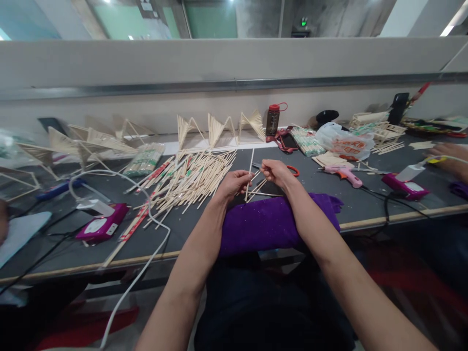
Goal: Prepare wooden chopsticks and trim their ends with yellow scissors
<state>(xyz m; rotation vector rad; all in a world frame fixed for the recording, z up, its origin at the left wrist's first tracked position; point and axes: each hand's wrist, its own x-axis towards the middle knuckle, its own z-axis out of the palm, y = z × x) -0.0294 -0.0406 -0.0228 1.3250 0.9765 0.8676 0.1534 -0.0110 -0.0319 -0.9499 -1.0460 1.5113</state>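
My left hand (236, 184) pinches a small frame of thin wooden sticks, with one pale stick (251, 168) standing nearly upright at its fingertips. Other sticks of the frame (268, 193) slant and lie low over the table's near side. Close by on the right, my right hand (276, 173) is closed, its thumb and fingertips together; what they hold, if anything, is too small to tell. Scissors with orange-red handles (293, 170) lie behind my right hand, partly hidden by it. A folded purple cloth (261, 226) rests at the table edge under my wrists.
Left lie a heap of loose sticks (197, 180) and a magenta power socket (103, 223) with a white cable. Twisted stick models (221, 129) and a bottle (273, 120) stand behind. Right are a pink glue gun (343, 174), a plastic bag (343, 140) and another person's hand (451, 158).
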